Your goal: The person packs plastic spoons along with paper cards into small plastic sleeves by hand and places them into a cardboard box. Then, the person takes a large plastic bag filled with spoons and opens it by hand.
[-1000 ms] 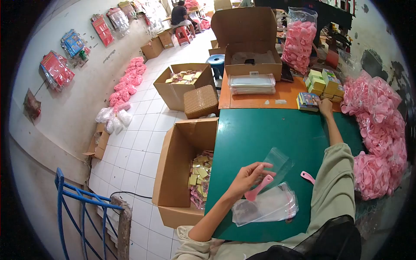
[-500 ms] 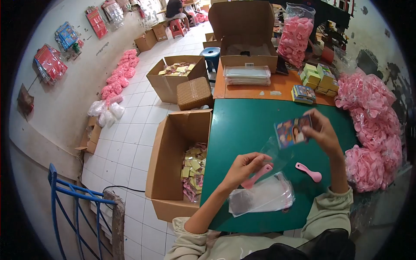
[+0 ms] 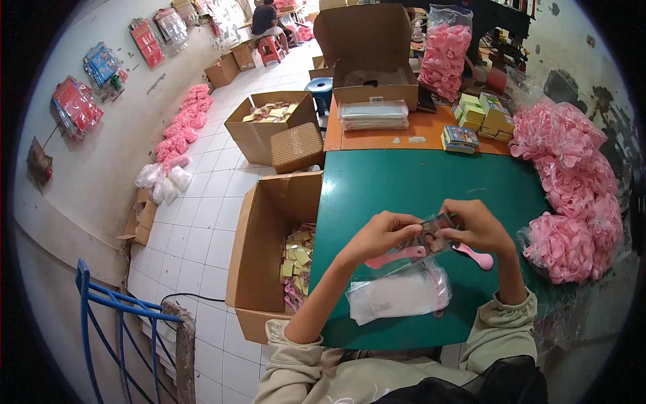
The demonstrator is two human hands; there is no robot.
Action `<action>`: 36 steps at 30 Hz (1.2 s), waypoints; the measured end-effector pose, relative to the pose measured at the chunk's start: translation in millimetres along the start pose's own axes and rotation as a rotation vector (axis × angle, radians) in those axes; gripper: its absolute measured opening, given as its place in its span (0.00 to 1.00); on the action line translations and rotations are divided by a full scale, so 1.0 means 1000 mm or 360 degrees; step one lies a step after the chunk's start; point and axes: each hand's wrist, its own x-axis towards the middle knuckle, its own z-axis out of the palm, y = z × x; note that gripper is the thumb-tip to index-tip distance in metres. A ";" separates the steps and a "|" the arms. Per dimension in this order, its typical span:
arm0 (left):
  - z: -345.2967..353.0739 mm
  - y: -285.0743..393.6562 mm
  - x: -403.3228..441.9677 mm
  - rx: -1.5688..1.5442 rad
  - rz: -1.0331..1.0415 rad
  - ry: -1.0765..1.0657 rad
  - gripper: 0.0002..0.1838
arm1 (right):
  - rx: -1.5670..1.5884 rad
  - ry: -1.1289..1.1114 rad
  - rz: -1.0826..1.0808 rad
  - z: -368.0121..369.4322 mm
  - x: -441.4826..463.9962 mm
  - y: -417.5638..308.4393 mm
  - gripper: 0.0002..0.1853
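Over the green table [image 3: 377,195], my left hand [image 3: 387,236] pinches a clear plastic bag and has a pink spoon [image 3: 397,256] under its fingers. My right hand [image 3: 474,229] is closed on a small printed card pack [image 3: 436,232], whose edge is at the bag; how far it is inside I cannot tell. A second pink spoon [image 3: 479,257] lies on the table just below my right hand. Beneath both hands lies a stack of clear bags [image 3: 397,295].
Left of the table stands an open carton [image 3: 259,236] holding packed pieces. Bagged pink spoons [image 3: 568,249] line the right side. Card packs [image 3: 460,138], plastic sleeves [image 3: 374,114] and an open box [image 3: 373,93] sit at the back. A person [image 3: 266,20] sits far off.
My right hand went from the card stack at the back to my left hand, bringing a card pack to the bag. The view has shifted slightly.
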 end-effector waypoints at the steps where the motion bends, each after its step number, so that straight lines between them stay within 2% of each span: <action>1: 0.000 0.002 0.004 0.0093 0.0006 0.0045 0.18 | -0.0082 -0.0056 -0.0012 0.002 0.004 0.000 0.12; 2: 0.001 0.007 0.006 0.0185 0.0012 0.0092 0.17 | -0.0163 -0.0115 -0.0024 0.004 0.006 0.002 0.12; 6: 0.007 0.001 0.013 0.0298 0.0140 0.0287 0.18 | -0.0214 0.0030 -0.0478 0.010 0.011 0.028 0.10; 8: 0.009 0.004 0.011 0.0381 -0.0007 0.0251 0.20 | -0.0246 -0.0010 -0.0575 0.009 0.010 0.039 0.08; 11: 0.010 -0.004 0.009 0.0458 -0.0090 0.0198 0.21 | 0.0010 -0.0305 -0.0066 0.007 0.012 0.035 0.09; 15: -0.008 -0.032 0.000 0.0296 -0.0216 0.0218 0.21 | 0.0400 0.0004 0.0190 0.017 0.020 0.056 0.10; 17: -0.020 -0.043 -0.007 -0.0032 -0.0121 0.0310 0.21 | 0.0422 0.0164 0.0231 0.017 0.024 0.070 0.10; 18: -0.024 -0.041 -0.011 -0.0257 -0.0111 0.0355 0.21 | 0.0462 0.0133 0.0389 0.013 0.025 0.063 0.11; 19: -0.027 -0.040 -0.013 -0.0481 -0.0099 0.0402 0.21 | 0.0596 0.0093 0.0361 0.014 0.025 0.060 0.11; 21: -0.030 -0.047 -0.010 -0.0351 -0.0109 0.0477 0.20 | 0.0858 0.0015 0.0303 0.017 0.026 0.057 0.12; 26: -0.022 -0.051 -0.003 -0.0140 -0.0151 0.0546 0.21 | 0.0733 -0.0017 0.0446 0.021 0.027 0.067 0.11; 27: -0.021 -0.049 -0.004 -0.0259 -0.0158 0.0501 0.21 | 0.0688 -0.0010 0.0454 0.023 0.028 0.069 0.11; 30: -0.017 -0.039 -0.008 -0.0473 -0.0119 0.0392 0.22 | 0.0993 0.0171 0.0505 0.028 0.027 0.060 0.13; 33: -0.019 -0.038 -0.011 -0.0425 -0.0020 0.0337 0.23 | 0.1131 0.0159 0.0457 0.026 0.026 0.067 0.10; 36: -0.024 -0.049 -0.009 -0.0392 -0.0026 0.0360 0.25 | 0.0948 0.0024 0.0379 0.023 0.026 0.074 0.07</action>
